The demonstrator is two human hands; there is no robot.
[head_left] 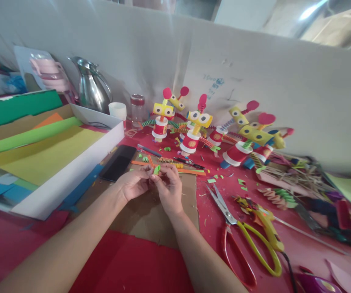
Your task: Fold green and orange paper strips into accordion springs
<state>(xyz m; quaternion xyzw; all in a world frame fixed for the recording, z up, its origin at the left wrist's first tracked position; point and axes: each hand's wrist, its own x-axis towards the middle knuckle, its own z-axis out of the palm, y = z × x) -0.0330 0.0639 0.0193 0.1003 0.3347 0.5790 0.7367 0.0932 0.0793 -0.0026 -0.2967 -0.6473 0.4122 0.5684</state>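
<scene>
Fingertips of 2 hands, left hand [135, 184] and right hand [171, 189], pinched together on a small green paper strip [157, 169] — it sits between them, over brown cardboard [188, 205]. Just beyond the fingers: orange paper strips [190, 172] and a yellow paper spring [177, 165]; phone [118, 163] just left of them. Farther out — scissors [229, 215] and yellow glue gun [267, 228] to the fingers' right, cup figures [191, 142] past them, white box [80, 171] well left.
</scene>
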